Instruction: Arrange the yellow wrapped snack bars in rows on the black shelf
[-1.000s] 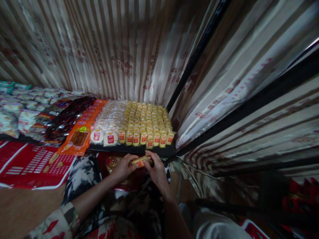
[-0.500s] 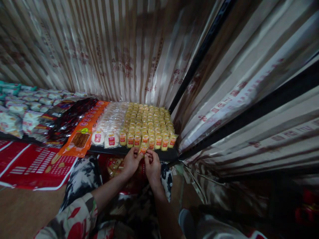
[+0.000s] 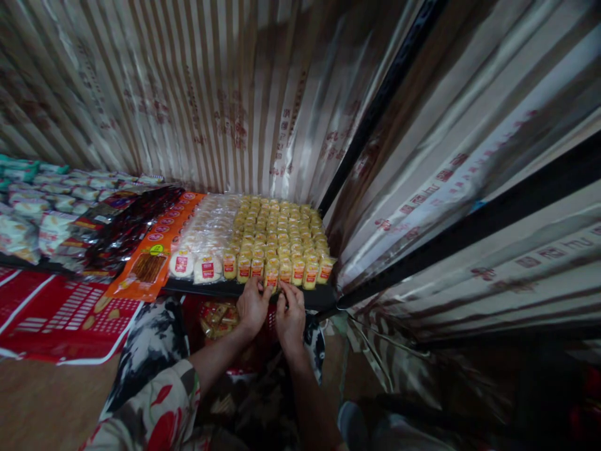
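Both my hands reach to the front edge of a low black shelf. My left hand and my right hand pinch one small yellow snack packet between their fingertips, in the front row of several rows of like yellow packets. Round white packets with red labels lie just left of that block. A red basket of wrapped snacks sits below my left hand.
Left along the shelf lie orange packets, dark red-black packets and pale green-white bags. A red printed panel hangs below. Striped foil curtains close the back and right. Black frame bars run diagonally.
My hands rose from above the basket, where they held a packet, up to the shelf edge. The packet now stands in the front row of yellow packets.
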`<state>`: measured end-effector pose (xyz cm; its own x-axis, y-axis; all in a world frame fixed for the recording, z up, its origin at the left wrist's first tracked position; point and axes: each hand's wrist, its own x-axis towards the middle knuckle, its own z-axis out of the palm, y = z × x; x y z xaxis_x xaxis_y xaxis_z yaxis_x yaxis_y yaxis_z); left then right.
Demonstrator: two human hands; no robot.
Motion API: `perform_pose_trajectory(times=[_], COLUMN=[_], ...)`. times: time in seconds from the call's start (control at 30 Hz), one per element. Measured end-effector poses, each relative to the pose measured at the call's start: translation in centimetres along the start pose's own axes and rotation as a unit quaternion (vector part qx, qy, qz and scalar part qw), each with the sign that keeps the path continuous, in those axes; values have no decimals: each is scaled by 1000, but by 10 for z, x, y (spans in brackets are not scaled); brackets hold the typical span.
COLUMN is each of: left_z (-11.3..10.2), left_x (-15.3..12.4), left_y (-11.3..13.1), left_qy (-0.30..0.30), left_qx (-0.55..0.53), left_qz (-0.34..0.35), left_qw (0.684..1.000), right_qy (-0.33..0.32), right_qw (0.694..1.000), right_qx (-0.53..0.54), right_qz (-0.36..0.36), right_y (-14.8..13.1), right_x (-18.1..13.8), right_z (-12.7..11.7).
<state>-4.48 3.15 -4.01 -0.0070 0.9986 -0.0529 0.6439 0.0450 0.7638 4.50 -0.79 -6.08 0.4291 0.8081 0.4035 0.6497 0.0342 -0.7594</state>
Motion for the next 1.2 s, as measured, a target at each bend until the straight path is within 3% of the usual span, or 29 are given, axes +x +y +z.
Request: perform_pose_trajectory(times=[0.27, 0.9, 1.2], left_z=[2, 8, -2], left_x=[-1, 1, -18], left_y=[1, -4, -25], left_qy=[31, 22, -1], left_qx=[55, 47, -50], left_qz=[33, 37, 140], left_qw=[997, 998, 989], right_qy=[17, -8, 23], right_qw=[999, 999, 998], right_qx=[-23, -37, 2], right_qz=[-18, -18, -51], right_y=[13, 19, 6], right_x=[5, 2, -15], right_z=[1, 4, 0])
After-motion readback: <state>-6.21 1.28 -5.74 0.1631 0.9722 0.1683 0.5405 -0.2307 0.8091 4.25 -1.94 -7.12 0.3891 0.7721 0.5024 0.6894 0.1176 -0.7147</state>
